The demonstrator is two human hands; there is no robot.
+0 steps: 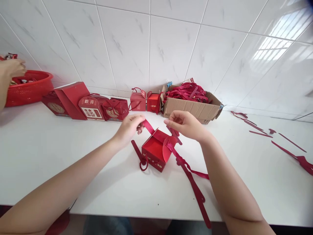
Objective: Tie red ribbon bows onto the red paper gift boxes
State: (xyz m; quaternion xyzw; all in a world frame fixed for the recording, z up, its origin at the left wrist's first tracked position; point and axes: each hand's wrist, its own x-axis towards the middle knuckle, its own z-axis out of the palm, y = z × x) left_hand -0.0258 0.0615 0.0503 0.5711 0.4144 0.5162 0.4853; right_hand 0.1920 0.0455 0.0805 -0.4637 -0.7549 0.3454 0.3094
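A small red gift box (156,150) stands in the middle of the white table, with a twisted red cord loop at its lower left. Pinched between the fingers of my left hand (130,128) is one end of a red ribbon (148,126), which passes through the top of the box. The ribbon's other end comes out at the right and trails down towards my right forearm. My right hand (187,125) hovers just above and right of the box, its fingers loosely bent, thumb apart, nothing visible in them. Dark red paper strips (193,184) lie beside and under the box.
Behind the box stands a cardboard carton (193,109) heaped with red ribbons. Several finished-looking red boxes (91,107) line the tiled wall at left. A co-worker's hand (12,68) is over a red basin (29,88). Paper scraps (260,133) lie at right.
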